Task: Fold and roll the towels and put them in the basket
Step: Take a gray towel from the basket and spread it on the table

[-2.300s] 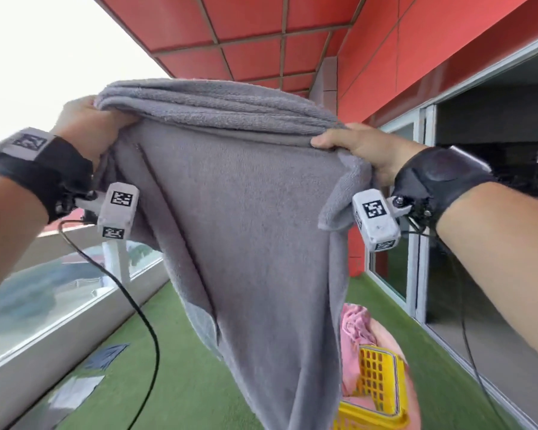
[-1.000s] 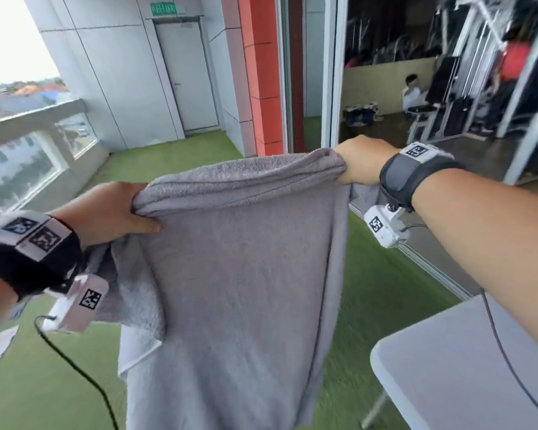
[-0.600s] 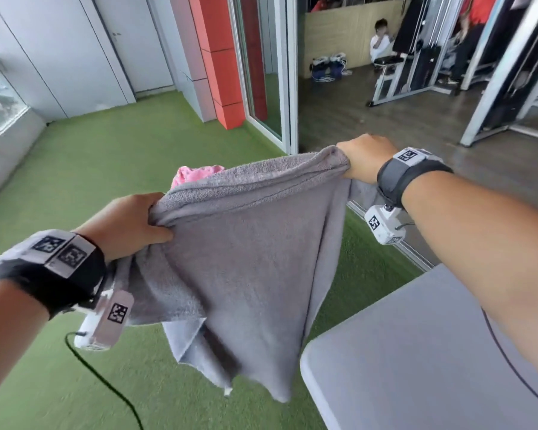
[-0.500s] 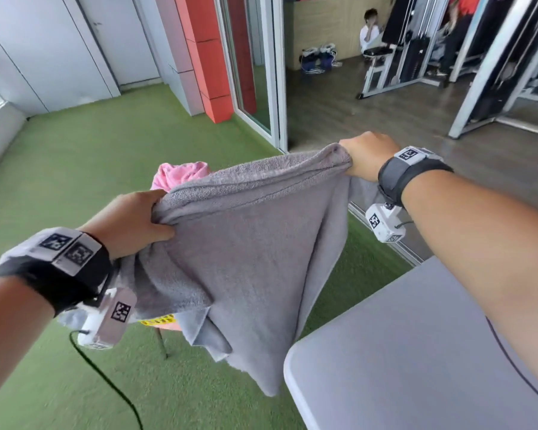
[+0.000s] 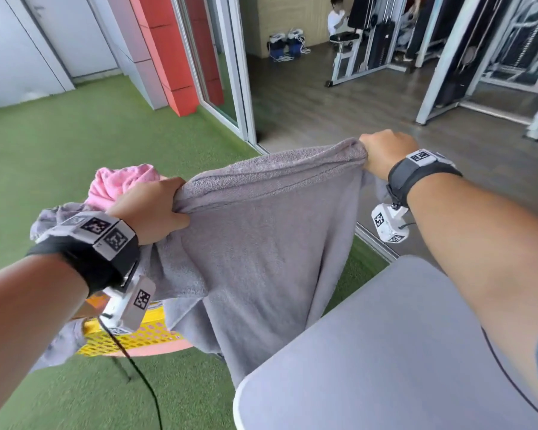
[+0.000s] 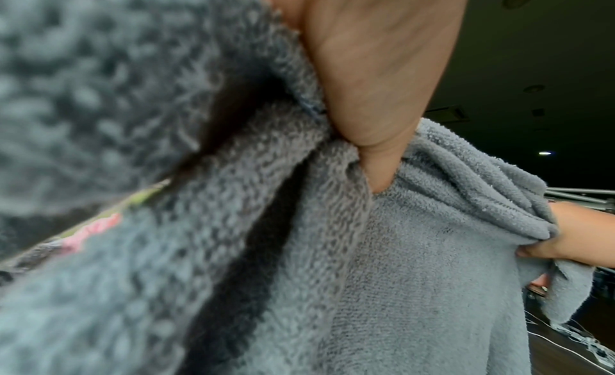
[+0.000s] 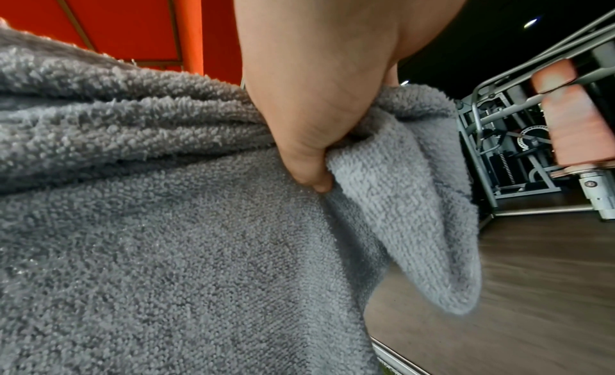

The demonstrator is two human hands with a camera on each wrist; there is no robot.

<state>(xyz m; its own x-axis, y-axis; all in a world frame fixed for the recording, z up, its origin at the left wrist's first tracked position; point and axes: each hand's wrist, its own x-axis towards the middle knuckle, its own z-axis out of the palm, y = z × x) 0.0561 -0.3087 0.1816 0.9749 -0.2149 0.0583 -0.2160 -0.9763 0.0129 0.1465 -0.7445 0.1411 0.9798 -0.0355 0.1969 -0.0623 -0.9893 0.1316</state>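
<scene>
A grey towel [image 5: 261,243] hangs in the air between two raised hands, spread wide along its top edge and falling in loose folds below. The left hand [image 5: 149,209] has its fingers curled tight round the bunched left end of that edge, thumb pressed across the cloth; in the left wrist view the thumb [image 6: 376,96] digs into the pile. The right hand [image 5: 384,150] is closed in a fist on the opposite corner, held a little higher and farther out, and the right wrist view shows its fingers [image 7: 299,143] pinching a fold with a loose flap of the towel [image 7: 416,196] drooping beside them.

The towel's lower end drops behind the rounded near corner of a pale grey bench [image 5: 385,352], so where its hem ends cannot be made out. Left of the towel and lower down stands a yellow perforated basket [image 5: 137,333], partly hidden by the left wrist; a pink towel [image 5: 118,184] heaps above it, along with what seems to be another grey cloth [image 5: 53,212] draped over the side (the wrist band covers most of it). The basket rests on something salmon-coloured, only an edge of which shows.

Green artificial turf [image 5: 44,144] covers the floor. Beyond a glass door lies a gym room with weight machines [image 5: 385,35].
</scene>
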